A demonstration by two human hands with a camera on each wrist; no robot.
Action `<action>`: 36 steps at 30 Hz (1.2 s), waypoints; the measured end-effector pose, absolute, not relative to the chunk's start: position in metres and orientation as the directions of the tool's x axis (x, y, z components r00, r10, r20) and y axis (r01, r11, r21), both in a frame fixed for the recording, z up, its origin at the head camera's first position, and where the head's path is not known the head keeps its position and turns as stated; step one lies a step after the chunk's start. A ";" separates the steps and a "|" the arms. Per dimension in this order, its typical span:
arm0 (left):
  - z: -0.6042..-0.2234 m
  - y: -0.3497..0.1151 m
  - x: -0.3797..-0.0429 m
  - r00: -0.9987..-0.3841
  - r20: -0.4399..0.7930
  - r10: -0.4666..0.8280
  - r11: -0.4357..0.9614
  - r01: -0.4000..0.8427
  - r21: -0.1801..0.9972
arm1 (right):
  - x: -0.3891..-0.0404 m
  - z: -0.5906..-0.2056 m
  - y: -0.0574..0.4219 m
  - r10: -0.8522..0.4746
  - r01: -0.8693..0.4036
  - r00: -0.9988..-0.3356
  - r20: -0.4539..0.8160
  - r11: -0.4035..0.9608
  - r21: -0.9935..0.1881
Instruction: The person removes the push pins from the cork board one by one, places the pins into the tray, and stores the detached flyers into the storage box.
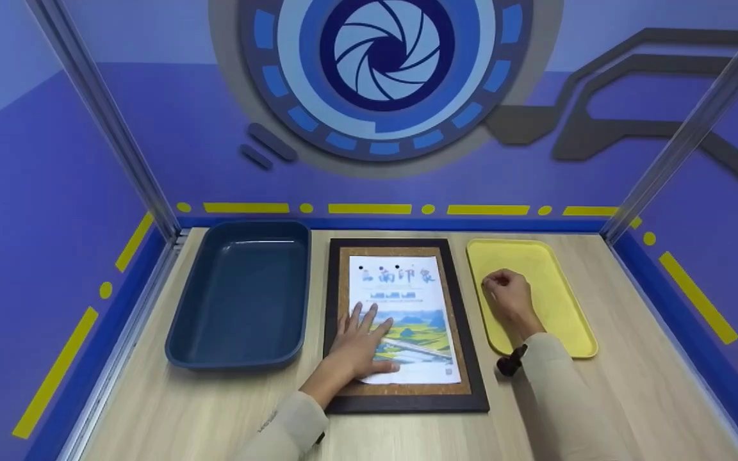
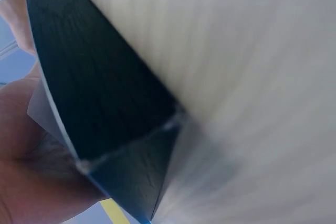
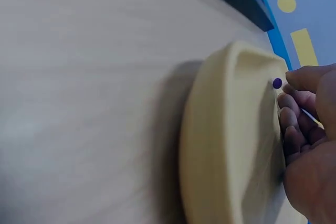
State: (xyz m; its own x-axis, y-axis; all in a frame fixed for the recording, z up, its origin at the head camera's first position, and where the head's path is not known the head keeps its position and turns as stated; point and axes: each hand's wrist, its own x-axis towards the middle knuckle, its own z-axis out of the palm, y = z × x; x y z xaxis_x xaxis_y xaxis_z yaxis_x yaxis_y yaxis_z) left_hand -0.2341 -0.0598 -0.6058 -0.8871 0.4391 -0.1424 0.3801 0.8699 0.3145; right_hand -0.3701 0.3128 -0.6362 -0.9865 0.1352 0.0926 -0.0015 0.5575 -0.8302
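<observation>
A dark-framed cork board lies flat with a printed poster on it. My left hand, fingers spread and straight, rests on the poster's lower left part. In the left wrist view, the frame's dark edge hides most of that hand. My right hand is over the left side of the yellow tray, fingers curled, with thumb and forefinger drawn together. In the right wrist view, a purple round-headed pushpin shows right at the right hand's fingertips; its shaft is hidden.
Black round dots and a purple one show along the poster's top. A deep blue tray stands left of the board. The wooden table ends at a blue back wall, with metal posts at the corners.
</observation>
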 end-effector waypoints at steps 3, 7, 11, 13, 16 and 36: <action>-0.605 -0.059 -0.235 -0.886 -0.148 0.440 0.876 0.387 0.286 | -0.371 -0.636 0.310 0.169 0.002 -0.980 0.104 0.536 -0.844; -0.604 -0.058 -0.238 -0.884 -0.153 0.441 0.884 0.398 0.245 | -0.374 -0.635 0.300 0.233 -0.009 -0.961 0.152 0.521 -0.853; -0.603 -0.059 -0.241 -0.885 -0.155 0.439 0.888 0.401 0.224 | -0.379 -0.629 0.280 0.251 -0.062 -0.936 0.245 0.570 -0.819; -0.603 -0.060 -0.241 -0.885 -0.154 0.439 0.887 0.400 0.230 | -0.381 -0.625 0.266 0.236 -0.093 -0.932 0.276 0.579 -0.810; -0.603 -0.060 -0.242 -0.886 -0.145 0.441 0.883 0.400 0.245 | -0.383 -0.619 0.244 0.187 -0.156 -0.935 0.302 0.547 -0.822; -0.602 -0.061 -0.238 -0.892 -0.107 0.440 0.885 0.411 0.219 | -0.407 -0.621 0.138 -0.181 -0.289 -0.956 0.229 0.691 -0.663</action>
State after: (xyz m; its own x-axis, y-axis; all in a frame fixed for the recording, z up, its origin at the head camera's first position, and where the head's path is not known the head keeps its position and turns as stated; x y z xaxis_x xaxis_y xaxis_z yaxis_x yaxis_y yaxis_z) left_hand -0.2376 -0.0605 -0.6018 -0.8915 0.4401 -0.1073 0.4106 0.8851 0.2190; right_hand -0.4066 0.1379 -0.6207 -0.9564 -0.1810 0.2291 -0.2894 0.6906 -0.6628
